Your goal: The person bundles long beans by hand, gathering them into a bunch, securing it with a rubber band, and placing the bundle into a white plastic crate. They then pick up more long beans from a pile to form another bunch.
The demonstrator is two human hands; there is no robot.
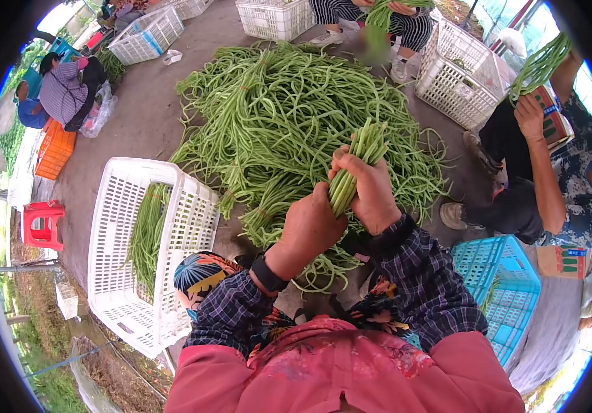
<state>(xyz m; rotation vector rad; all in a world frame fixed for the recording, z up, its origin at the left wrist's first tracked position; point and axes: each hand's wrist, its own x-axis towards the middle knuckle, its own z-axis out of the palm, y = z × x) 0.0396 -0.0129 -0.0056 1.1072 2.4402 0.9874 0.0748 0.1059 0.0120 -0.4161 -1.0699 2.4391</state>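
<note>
Head view: from afar, I see the left hand and right hand wrapped tightly around a green bean bundle over the bean pile, presumably keeping the strands together.

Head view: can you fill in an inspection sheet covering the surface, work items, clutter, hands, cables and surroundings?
Surface: grey-brown floor, with a large bean pile heaped on it.
Work items: bean bundle, held; white crate at the wearer's left, loose beans inside; blue crate at the right.
Clutter: white scrap on the floor; red stool left of the white crate.
Left hand: closed on the bundle's nearer part.
Right hand: closed around the bundle, farther along.
Cables: thin line at lower left; cable or cord, cannot tell.
Surroundings: co-workers at upper left, top and right; orange crate at upper left.
</note>
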